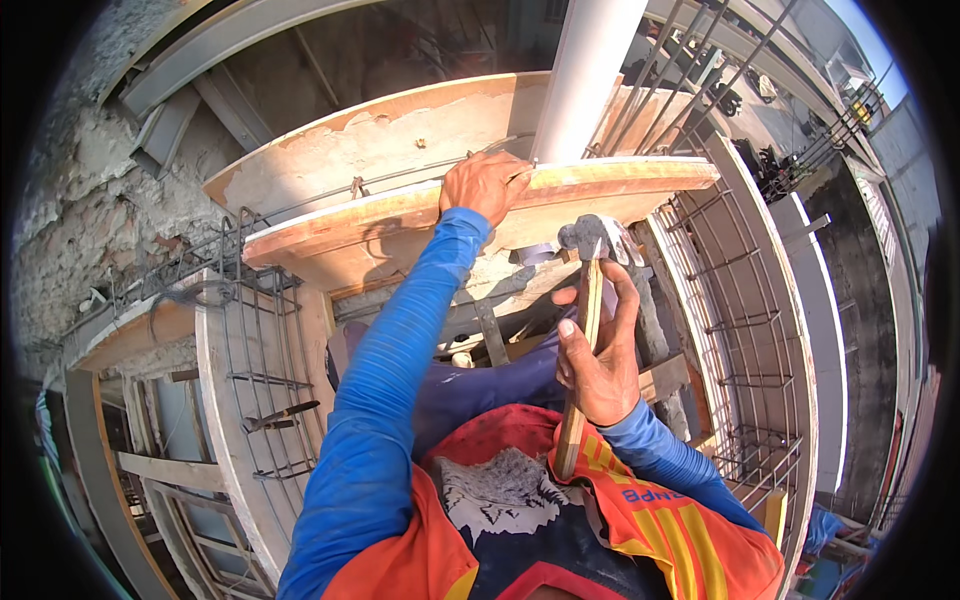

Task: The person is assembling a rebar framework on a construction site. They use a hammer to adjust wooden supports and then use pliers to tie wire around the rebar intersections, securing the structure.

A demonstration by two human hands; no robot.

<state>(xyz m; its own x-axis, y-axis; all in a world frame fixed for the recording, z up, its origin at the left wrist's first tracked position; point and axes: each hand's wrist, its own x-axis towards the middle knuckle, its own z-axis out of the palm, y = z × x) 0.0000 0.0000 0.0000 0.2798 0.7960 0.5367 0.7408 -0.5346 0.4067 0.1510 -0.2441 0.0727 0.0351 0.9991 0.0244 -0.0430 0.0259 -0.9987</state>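
Note:
My left hand [484, 187] is closed at the top edge of a wooden formwork board [590, 205]. Its thumb and fingertips are pinched together; whatever is between them is too small to make out. Lower and to the right, my right hand [604, 365] grips a hammer [592, 300] by its wooden handle. The grey hammer head [590, 238] points up, just in front of the board and apart from it. A pale, whitish shape [626, 243] shows behind the head, and I cannot tell what it is.
A white pipe [588, 75] rises behind the board, beside upright steel bars [665, 85]. Rebar cages stand inside formwork on the left [265, 350] and right [740, 320]. Pliers [281, 417] rest on the left cage. Another plywood panel [400, 140] stands beyond the board.

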